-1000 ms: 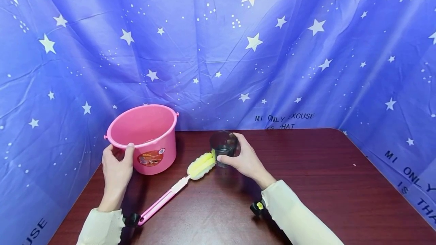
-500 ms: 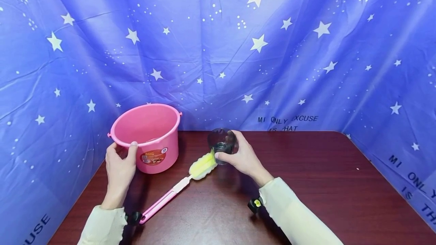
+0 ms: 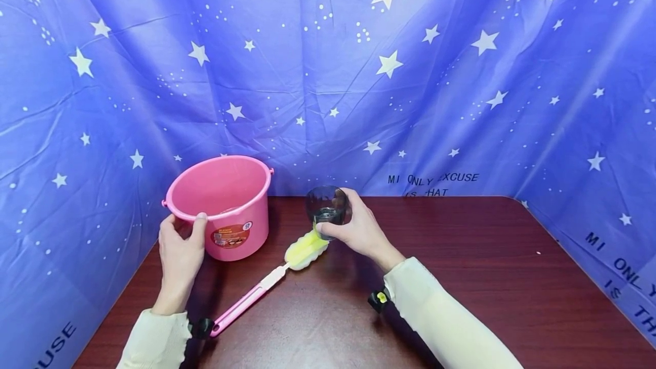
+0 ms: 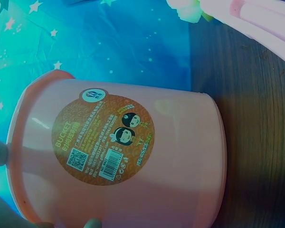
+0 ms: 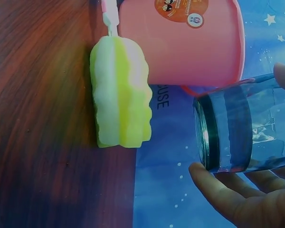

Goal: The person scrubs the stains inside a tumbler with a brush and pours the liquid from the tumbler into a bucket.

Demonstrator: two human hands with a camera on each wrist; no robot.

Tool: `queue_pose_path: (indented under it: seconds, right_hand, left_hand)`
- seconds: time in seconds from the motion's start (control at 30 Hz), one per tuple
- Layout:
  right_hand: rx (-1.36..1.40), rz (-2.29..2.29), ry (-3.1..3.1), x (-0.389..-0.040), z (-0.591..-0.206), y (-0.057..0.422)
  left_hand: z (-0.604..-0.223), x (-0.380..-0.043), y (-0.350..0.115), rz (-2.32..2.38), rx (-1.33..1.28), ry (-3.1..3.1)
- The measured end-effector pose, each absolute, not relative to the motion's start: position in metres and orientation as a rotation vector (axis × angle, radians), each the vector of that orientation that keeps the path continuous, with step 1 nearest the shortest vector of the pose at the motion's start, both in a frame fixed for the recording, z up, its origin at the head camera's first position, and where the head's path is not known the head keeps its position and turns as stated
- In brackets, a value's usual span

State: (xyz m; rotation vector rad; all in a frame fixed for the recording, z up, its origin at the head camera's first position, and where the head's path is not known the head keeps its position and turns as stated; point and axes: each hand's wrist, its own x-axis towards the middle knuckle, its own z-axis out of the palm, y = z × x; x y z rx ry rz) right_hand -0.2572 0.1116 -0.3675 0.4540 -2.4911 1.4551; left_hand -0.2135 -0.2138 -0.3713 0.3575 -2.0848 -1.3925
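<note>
Dark glass held in the air by the right hand, near a sponge brush.
The fingers and thumb curl round its smooth sides; a loosened grip could let it slip, and a low swing could knock the brush lying loose on the table or clip the pink bucket. The left hand, well apart from the right, grips the bucket's near rim; a hard pull there might tip it. In the head view the glass overlaps the sponge head, hiding whether they touch; the right wrist view shows a gap. Only the left wrist view makes "BUCKET" legible on the label. Behind hangs a starry curtain.
</note>
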Motion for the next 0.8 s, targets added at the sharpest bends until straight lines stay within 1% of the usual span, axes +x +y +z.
queue_pose_path:
  seconds: [0.8]
  right_hand:
    - [0.48, 1.377, -2.526, -0.266, -0.352, 0.094]
  left_hand:
    - [-0.372, -0.214, -0.215, -1.385, 0.316, -2.062]
